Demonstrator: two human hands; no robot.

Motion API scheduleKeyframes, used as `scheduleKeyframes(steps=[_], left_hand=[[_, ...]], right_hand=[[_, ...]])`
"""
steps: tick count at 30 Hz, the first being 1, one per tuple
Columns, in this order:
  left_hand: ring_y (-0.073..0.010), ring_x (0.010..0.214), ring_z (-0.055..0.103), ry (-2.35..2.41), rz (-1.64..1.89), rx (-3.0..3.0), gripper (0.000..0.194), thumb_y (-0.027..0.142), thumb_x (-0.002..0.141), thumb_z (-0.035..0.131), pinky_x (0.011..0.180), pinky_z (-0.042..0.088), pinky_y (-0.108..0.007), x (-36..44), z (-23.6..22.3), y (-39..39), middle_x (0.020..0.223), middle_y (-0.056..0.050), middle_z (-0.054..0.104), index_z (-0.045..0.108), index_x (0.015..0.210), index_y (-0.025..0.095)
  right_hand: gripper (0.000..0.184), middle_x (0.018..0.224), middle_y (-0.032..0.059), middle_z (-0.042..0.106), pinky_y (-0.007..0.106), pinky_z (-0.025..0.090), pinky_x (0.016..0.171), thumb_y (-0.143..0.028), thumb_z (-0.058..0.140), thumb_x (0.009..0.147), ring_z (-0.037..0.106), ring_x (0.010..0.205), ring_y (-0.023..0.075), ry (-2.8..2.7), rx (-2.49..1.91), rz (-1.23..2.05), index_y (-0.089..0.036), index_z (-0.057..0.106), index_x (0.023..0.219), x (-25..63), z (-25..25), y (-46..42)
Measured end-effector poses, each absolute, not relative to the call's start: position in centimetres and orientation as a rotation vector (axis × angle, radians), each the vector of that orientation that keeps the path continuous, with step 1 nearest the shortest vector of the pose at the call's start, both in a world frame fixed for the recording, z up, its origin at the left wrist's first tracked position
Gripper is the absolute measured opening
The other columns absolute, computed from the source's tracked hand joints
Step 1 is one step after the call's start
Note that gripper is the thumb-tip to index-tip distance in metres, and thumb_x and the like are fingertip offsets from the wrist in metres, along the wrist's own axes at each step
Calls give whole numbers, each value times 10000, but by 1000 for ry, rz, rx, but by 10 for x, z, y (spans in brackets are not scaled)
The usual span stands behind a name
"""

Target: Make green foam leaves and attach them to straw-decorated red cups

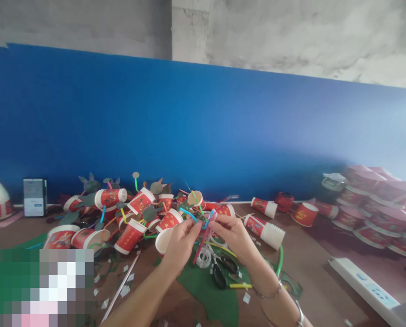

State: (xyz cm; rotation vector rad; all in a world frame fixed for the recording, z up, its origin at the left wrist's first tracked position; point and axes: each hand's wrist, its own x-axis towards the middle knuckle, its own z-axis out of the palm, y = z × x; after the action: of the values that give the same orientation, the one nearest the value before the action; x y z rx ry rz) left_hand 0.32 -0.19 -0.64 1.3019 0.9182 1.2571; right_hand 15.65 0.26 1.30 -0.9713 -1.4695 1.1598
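Observation:
My left hand (182, 240) pinches a blue drinking straw (188, 213) between thumb and fingertips. Close beside it, my right hand (235, 236) has its thumb and fingers closed on a pink drinking straw (200, 247), which slants down to the left. Bits of blue straw also show between the two hands; whether they join the pink one I cannot tell. Below the hands lie scissors (220, 274) with black handles and a clear tape roll (204, 257). A yellow straw (240, 285) lies by the scissors on green paper (206, 290).
Red paper cups (131, 236) with straws and paper cutouts crowd the left. Stacked cups (264, 231) lie right of my hands. More cups (369, 213) pile up far right, near a white power strip (363, 281). A phone (34, 197) stands against the blue partition (189, 127).

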Motion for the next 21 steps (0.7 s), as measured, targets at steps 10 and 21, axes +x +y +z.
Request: scheduleKeyframes(steps=[10,21], left_hand=[[-189,695,557,931,1159,1581,323,447,836,534,654,428,-252,-7,9,-4,672,-9,636,708,817,175],[-161,664,596,873,1304,1223,310,420,813,589,629,453,-245,-3,-4,6,754,-29,682,685,933,151]], right_hand=[[243,593,-33,449,218,285,500,-386,540,853,335,547,98,-1727,-977,1011,-182,672,860,146,14,-4],[527,689,-38,569,222,396,514,-172,625,749,528,578,115,-1728,-1053,1298,-236,487,1253,157,-3,-2]])
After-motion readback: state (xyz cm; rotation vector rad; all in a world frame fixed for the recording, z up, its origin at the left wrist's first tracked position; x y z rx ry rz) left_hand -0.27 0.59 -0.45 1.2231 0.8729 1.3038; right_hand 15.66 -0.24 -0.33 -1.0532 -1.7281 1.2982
